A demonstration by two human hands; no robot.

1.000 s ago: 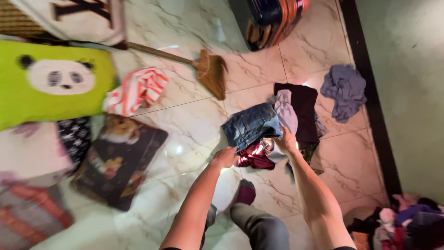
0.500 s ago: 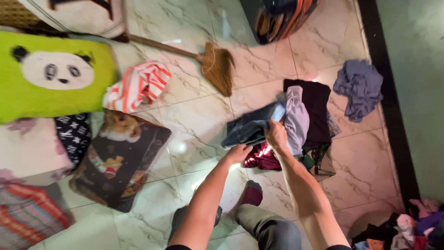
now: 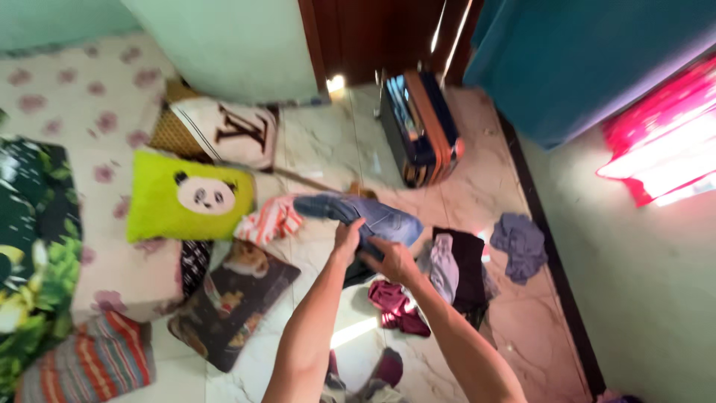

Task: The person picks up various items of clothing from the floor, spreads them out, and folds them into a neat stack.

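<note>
I hold a pair of blue jeans (image 3: 358, 213) up in front of me, lifted off the floor. My left hand (image 3: 347, 239) grips the jeans from below on the left. My right hand (image 3: 391, 260) grips them just beside it, lower right. Under my hands on the marble floor lie a maroon garment (image 3: 395, 304), a pale grey garment (image 3: 445, 263) and a black garment (image 3: 470, 272).
A grey cloth (image 3: 520, 244) lies near the right wall. A striped cloth (image 3: 270, 220), a green panda cushion (image 3: 190, 198), a dark printed cushion (image 3: 235, 298) and a white cushion (image 3: 231, 133) lie left. An upright suitcase (image 3: 419, 127) stands ahead by a dark door.
Both hands have lifted the jeans off the clothes pile and raised them. My view has tilted up, showing the suitcase, door and walls.
</note>
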